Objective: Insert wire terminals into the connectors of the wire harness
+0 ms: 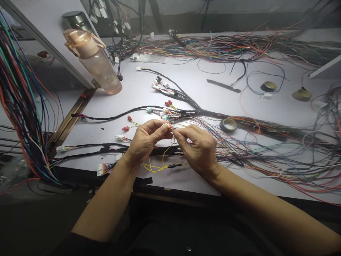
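My left hand (150, 137) pinches a small orange and white connector (167, 126) between thumb and fingers. Close against its right side, my right hand (197, 144) has thumb and forefinger pressed together on a thin wire (174, 129) at the connector. Whether the wire's end sits inside the connector is hidden by the fingertips. Behind the hands runs a black-taped wire harness (210, 113), its branches ending in white, red and teal connectors. Yellow wires (154, 168) loop below the hands into a short black sleeve (174, 166).
A pinkish water bottle (101, 71) stands at the back left. Tape rolls (228, 124) lie to the right. A thick wire bundle (20, 96) hangs at the left, and loose wires (226, 46) stretch along the back. The table's dark front edge (165, 192) is near my forearms.
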Demonstrator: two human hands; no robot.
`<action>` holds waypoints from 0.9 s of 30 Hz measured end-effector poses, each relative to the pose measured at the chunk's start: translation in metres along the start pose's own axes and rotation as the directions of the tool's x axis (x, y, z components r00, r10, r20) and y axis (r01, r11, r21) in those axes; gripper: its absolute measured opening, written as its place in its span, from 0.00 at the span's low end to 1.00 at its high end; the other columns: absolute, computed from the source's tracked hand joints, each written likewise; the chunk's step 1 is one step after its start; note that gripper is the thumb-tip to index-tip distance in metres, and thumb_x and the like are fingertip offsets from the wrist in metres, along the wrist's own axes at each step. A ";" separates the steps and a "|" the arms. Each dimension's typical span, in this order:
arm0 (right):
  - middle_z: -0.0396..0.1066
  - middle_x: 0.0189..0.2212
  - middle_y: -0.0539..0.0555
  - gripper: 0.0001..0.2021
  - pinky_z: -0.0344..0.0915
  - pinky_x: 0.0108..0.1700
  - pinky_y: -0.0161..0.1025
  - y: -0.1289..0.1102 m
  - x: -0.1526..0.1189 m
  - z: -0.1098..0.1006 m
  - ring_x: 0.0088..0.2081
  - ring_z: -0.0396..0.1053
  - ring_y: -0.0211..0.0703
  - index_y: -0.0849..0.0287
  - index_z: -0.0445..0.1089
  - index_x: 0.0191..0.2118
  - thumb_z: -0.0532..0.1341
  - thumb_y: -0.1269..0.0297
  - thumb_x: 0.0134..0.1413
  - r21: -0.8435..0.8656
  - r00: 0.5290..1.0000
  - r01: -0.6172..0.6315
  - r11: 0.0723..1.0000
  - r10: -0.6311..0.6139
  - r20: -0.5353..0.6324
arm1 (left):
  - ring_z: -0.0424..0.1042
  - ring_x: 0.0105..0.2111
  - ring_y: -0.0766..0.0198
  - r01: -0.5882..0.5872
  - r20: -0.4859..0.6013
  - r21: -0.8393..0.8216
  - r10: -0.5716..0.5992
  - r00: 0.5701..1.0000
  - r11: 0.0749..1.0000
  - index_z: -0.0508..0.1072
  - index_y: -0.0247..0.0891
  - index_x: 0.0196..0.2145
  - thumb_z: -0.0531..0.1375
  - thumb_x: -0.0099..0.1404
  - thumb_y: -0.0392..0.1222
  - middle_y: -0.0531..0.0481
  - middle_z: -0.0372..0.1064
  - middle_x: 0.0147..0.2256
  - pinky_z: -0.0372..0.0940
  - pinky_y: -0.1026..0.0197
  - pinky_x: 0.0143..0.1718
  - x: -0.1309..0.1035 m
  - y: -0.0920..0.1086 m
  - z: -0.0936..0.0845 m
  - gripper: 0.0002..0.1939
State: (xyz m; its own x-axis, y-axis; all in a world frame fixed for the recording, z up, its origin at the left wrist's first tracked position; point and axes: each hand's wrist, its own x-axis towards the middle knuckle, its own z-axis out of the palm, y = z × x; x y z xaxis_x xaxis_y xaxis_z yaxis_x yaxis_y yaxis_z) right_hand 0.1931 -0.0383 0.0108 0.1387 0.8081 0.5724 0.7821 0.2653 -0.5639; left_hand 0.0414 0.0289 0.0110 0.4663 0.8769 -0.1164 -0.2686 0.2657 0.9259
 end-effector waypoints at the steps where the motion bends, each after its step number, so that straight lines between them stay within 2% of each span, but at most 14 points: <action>1: 0.76 0.30 0.50 0.07 0.61 0.34 0.38 0.001 -0.001 -0.002 0.29 0.70 0.38 0.55 0.76 0.35 0.60 0.62 0.61 0.014 1.000 0.002 1.000 -0.002 0.017 | 0.75 0.32 0.66 0.006 -0.002 0.006 -0.006 1.000 1.000 0.77 0.36 0.35 0.67 0.58 0.42 0.51 0.75 0.32 0.71 0.58 0.42 0.000 0.000 0.000 0.08; 4: 0.77 0.34 0.51 0.06 0.63 0.35 0.38 0.003 -0.002 -0.007 0.32 0.72 0.39 0.55 0.75 0.39 0.61 0.63 0.60 0.087 0.999 -0.018 0.996 0.015 0.044 | 0.75 0.31 0.66 0.017 0.004 0.013 -0.017 1.000 1.000 0.77 0.36 0.35 0.68 0.58 0.43 0.50 0.75 0.32 0.71 0.58 0.42 0.000 0.001 0.000 0.09; 7: 0.77 0.34 0.51 0.06 0.64 0.36 0.38 0.002 -0.002 -0.009 0.33 0.73 0.39 0.56 0.74 0.37 0.59 0.64 0.61 0.135 0.999 -0.032 0.990 0.027 0.042 | 0.75 0.30 0.67 0.019 0.004 0.018 -0.019 1.000 1.000 0.78 0.36 0.35 0.68 0.58 0.43 0.51 0.75 0.32 0.71 0.58 0.41 0.000 0.001 0.000 0.09; 17: 0.77 0.30 0.52 0.07 0.66 0.35 0.38 0.006 0.002 -0.003 0.31 0.73 0.40 0.58 0.74 0.33 0.59 0.66 0.61 0.113 0.996 0.006 0.994 -0.017 0.091 | 0.76 0.33 0.64 -0.007 0.025 0.063 0.005 1.000 0.998 0.78 0.37 0.37 0.68 0.58 0.41 0.50 0.76 0.33 0.70 0.57 0.44 0.000 -0.004 0.000 0.09; 22: 0.78 0.33 0.52 0.05 0.67 0.37 0.39 0.010 0.001 -0.009 0.33 0.74 0.41 0.56 0.75 0.35 0.61 0.64 0.59 0.132 0.996 -0.032 0.991 0.021 0.082 | 0.75 0.32 0.66 0.023 0.006 0.059 -0.024 1.000 0.998 0.78 0.37 0.38 0.67 0.58 0.42 0.50 0.76 0.33 0.70 0.60 0.42 0.001 -0.003 0.000 0.10; 27: 0.76 0.32 0.53 0.07 0.67 0.38 0.38 0.009 0.002 -0.009 0.33 0.73 0.40 0.58 0.74 0.35 0.58 0.67 0.61 0.181 0.995 -0.007 0.983 -0.011 0.097 | 0.75 0.31 0.67 0.027 -0.008 0.069 -0.026 1.000 0.997 0.79 0.38 0.39 0.66 0.59 0.42 0.50 0.75 0.33 0.69 0.61 0.41 0.002 -0.004 -0.003 0.09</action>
State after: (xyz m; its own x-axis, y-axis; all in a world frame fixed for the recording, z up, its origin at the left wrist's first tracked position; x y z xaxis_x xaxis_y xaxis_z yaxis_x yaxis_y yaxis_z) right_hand 0.2061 -0.0392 0.0126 0.0705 0.8525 0.5180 0.6583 0.3504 -0.6663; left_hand 0.0412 0.0301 0.0058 0.4666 0.8727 -0.1435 -0.1970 0.2607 0.9451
